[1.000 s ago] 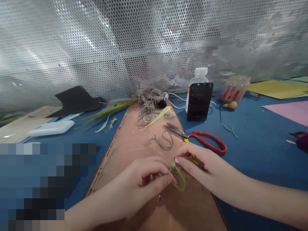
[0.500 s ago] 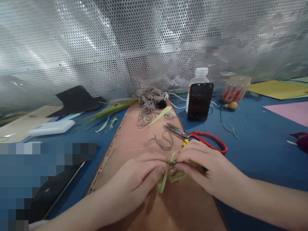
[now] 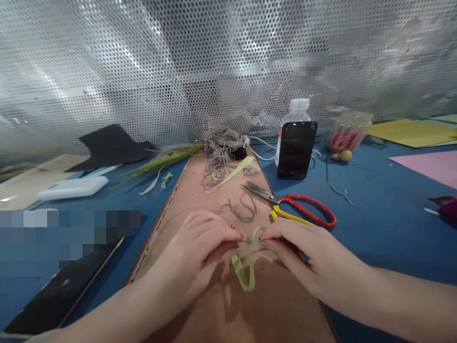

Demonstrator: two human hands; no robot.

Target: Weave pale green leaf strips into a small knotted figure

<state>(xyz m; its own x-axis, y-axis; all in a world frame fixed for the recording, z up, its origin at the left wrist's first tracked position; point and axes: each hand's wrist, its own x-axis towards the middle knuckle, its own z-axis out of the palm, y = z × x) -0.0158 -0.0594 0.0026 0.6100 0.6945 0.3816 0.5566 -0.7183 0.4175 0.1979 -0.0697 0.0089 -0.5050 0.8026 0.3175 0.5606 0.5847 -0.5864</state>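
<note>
Over the brown board point(image 3: 282, 314), my left hand point(image 3: 205, 243) and my right hand point(image 3: 303, 243) face each other, fingertips a short gap apart. Both pinch a narrow, pale green plant strip point(image 3: 249, 286), which seems knotted between them. One part of the strip hangs in a loop below the fingers. A tiny red-pink bead-like dot point(image 3: 232, 226) shows at my left index finger. My right hand is close to a yellow-handled tool point(image 3: 291, 216), partly hidden behind it. Red-handled scissors point(image 3: 283, 200) lie open just beyond, and a loose piece of grey cord point(image 3: 246, 216) rests beside them.
A tangled grey cord bundle point(image 3: 224, 143) and a pale leaf piece point(image 3: 235, 174) lie at the board's far end. A phone point(image 3: 297, 150) leans on a bottle point(image 3: 300, 107). Perforated metal sheeting point(image 3: 228, 76) rises behind. Another dark phone-like slab point(image 3: 67, 286) lies left.
My left hand has shifted slightly left and its fingers have curled in more. The hanging strip has swung into an open loop. More of the yellow-handled tool shows now.
</note>
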